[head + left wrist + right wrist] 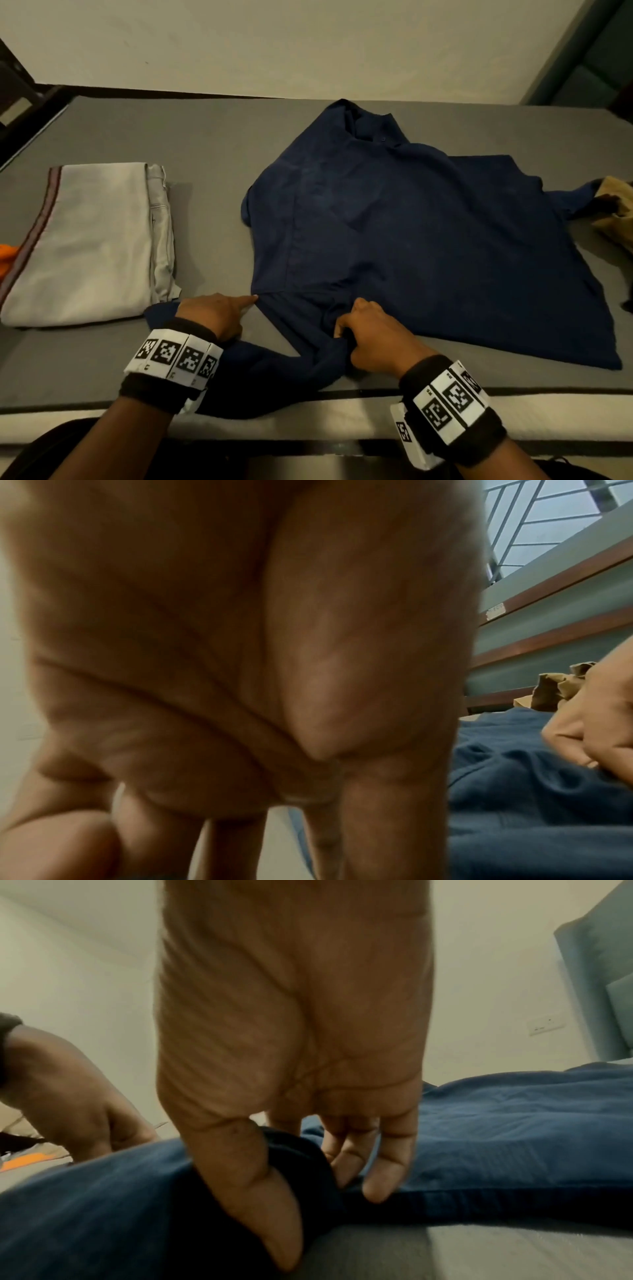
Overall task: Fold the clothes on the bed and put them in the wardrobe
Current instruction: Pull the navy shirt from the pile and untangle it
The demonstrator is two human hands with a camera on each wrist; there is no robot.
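Observation:
A navy blue shirt (pixel 411 222) lies spread on the grey bed (pixel 205 137), collar toward the far side. One sleeve trails to the near edge under my left wrist. My left hand (pixel 222 313) rests on that sleeve, and its straight index finger (pixel 248 300) presses the shirt's lower left corner. My right hand (pixel 356 329) pinches a bunch of the shirt's lower hem between thumb and fingers. The right wrist view shows my right hand (pixel 308 1191) with the dark shirt fabric (pixel 514 1123) gathered in that pinch. My palm (pixel 240 669) fills most of the left wrist view.
A folded pale grey garment (pixel 85 240) lies on the bed to the left of the shirt. An orange cloth (pixel 5 257) peeks in at the far left. A tan garment (pixel 616 209) sits at the right edge. The mattress's front edge (pixel 308 421) runs below my wrists.

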